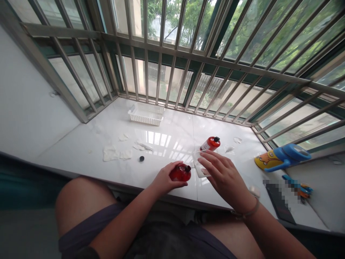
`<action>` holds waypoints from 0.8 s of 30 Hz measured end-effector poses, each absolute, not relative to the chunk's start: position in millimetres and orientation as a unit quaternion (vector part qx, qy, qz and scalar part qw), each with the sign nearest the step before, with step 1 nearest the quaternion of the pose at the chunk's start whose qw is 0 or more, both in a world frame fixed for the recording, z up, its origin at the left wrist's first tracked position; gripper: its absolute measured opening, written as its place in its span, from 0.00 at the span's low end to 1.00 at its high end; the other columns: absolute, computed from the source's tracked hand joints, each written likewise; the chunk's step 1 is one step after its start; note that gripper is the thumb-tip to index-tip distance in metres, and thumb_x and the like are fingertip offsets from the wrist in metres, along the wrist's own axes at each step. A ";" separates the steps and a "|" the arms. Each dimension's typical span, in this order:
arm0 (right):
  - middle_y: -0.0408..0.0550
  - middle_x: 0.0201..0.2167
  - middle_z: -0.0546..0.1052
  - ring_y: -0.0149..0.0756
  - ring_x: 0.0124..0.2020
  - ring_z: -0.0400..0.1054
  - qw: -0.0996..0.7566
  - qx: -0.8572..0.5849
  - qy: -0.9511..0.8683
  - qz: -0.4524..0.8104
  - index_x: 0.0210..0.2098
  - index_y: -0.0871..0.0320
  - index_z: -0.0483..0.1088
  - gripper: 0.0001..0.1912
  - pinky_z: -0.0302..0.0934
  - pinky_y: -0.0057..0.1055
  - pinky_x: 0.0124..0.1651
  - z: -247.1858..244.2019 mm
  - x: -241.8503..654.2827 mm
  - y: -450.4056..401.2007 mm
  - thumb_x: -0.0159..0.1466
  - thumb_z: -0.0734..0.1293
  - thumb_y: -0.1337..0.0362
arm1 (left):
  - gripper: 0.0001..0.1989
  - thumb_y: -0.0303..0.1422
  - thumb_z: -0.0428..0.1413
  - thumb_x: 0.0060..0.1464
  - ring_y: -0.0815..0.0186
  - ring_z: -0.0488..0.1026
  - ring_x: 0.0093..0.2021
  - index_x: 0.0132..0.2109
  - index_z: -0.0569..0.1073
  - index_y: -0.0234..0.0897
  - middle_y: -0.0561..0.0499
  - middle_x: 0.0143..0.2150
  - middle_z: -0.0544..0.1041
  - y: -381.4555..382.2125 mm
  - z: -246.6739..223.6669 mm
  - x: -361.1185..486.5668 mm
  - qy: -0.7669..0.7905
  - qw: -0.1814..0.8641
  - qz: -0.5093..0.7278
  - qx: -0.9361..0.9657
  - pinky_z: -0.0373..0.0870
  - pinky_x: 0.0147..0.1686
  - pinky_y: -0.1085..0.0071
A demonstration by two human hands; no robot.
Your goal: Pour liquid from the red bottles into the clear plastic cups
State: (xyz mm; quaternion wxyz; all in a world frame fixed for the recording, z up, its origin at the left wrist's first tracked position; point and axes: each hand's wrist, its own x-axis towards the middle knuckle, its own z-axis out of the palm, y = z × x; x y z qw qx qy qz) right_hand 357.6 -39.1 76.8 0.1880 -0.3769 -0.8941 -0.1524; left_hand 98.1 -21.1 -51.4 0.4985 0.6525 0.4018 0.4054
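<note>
My left hand (pixel 165 177) wraps round a red bottle (pixel 181 173) with a black top, near the front edge of the white ledge. In my right hand (pixel 226 176) is a clear plastic container (pixel 199 169), gripped by its far side just right of that bottle; its full shape is partly hidden by my fingers. Just beyond the container stands a second red bottle (pixel 211 144) with a black cap and a pale label. A small black cap (pixel 141 158) lies loose to the left of my left hand.
Crumpled white tissues (pixel 117 153) lie on the left of the ledge (pixel 167 144). A white perforated basket (pixel 147 116) sits at the back by the window bars (pixel 161 72). At right are a blue and yellow cup (pixel 281 158), a dark flat object (pixel 279 201) and small blue-orange items (pixel 304 189).
</note>
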 end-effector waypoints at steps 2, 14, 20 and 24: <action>0.56 0.67 0.74 0.54 0.69 0.66 0.182 -0.375 -0.896 -0.154 0.67 0.56 0.67 0.24 0.65 0.51 0.63 77.9 357.8 -38.9 0.73 0.67 0.74 | 0.44 0.44 0.78 0.45 0.45 0.74 0.66 0.68 0.73 0.46 0.44 0.67 0.77 -20.6 -51.4 98.7 0.402 0.493 0.402 0.658 0.73 0.67 0.50; 0.55 0.69 0.73 0.53 0.70 0.65 0.160 -0.373 -0.902 -0.146 0.68 0.55 0.66 0.27 0.64 0.51 0.64 74.8 359.2 -36.9 0.72 0.66 0.76 | 0.44 0.44 0.78 0.45 0.46 0.75 0.66 0.68 0.73 0.46 0.45 0.67 0.77 -19.5 -51.3 99.4 0.407 0.485 0.402 0.661 0.72 0.68 0.50; 0.56 0.67 0.74 0.53 0.69 0.66 0.155 -0.386 -0.903 -0.110 0.68 0.55 0.65 0.26 0.66 0.51 0.64 70.0 358.8 -32.0 0.72 0.66 0.74 | 0.45 0.44 0.78 0.45 0.46 0.74 0.66 0.68 0.73 0.47 0.44 0.67 0.77 -19.9 -50.8 97.6 0.401 0.490 0.404 0.660 0.71 0.68 0.51; 0.56 0.67 0.74 0.53 0.68 0.67 0.148 -0.391 -0.904 -0.089 0.68 0.54 0.65 0.26 0.66 0.52 0.65 73.1 361.3 -28.2 0.72 0.67 0.71 | 0.45 0.44 0.78 0.45 0.46 0.74 0.66 0.68 0.73 0.46 0.44 0.68 0.77 -20.1 -50.7 97.0 0.399 0.493 0.405 0.658 0.71 0.68 0.51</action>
